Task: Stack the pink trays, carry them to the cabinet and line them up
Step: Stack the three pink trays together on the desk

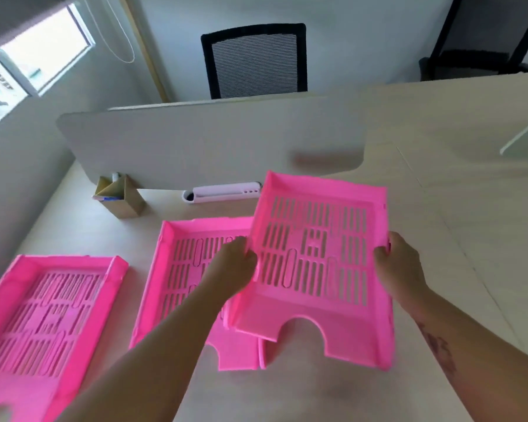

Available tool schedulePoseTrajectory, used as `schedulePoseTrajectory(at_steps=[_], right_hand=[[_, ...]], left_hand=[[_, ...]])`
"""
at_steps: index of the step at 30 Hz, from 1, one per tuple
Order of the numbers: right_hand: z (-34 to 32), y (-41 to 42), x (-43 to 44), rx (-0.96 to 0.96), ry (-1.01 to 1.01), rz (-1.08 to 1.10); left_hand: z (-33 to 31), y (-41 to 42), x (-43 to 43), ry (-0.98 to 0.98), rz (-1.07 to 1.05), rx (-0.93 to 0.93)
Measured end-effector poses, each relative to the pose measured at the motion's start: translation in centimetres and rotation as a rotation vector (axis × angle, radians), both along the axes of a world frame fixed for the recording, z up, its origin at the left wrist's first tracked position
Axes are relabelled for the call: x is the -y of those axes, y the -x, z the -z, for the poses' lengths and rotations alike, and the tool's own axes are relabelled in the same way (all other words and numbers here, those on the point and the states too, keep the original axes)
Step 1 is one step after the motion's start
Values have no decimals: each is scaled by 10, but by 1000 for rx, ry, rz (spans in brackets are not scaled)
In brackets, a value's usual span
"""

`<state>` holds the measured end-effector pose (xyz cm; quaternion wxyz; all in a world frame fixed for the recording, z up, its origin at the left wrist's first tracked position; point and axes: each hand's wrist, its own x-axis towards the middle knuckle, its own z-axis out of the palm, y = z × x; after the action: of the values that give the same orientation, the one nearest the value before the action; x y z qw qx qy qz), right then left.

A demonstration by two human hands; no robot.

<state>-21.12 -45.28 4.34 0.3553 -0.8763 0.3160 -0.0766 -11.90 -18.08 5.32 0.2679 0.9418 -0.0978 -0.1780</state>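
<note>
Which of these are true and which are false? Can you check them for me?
1. Both hands hold one pink tray. True: the left hand and right hand grip the held tray by its sides.
2. Four trays are visible. False: three, counting the middle tray and left tray.
3. The chair is pink. False: black.
4. A cardboard box stands by the divider. True.

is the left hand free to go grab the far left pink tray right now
Probably not yet. The left hand grips one side of the lifted tray, the right hand the other. The path to the far-left tray looks open once it lets go.
</note>
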Motion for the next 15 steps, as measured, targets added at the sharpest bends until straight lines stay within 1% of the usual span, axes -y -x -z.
schedulePoseTrajectory(at_steps=[4, 7, 10, 15], right_hand=[[9, -38, -74, -12, -77, -160], [19, -58, -123, -30, -137, -245], [35, -71, -159, -80, -218, -243], [51, -79, -194, -130, -255, -215]], left_hand=[[-2, -1, -83, -55, -146, 107], [2, 4, -136, -90, -248, 93], [15, 8, -173, -91, -297, 44], [40, 7, -206, -40, -366, -23]])
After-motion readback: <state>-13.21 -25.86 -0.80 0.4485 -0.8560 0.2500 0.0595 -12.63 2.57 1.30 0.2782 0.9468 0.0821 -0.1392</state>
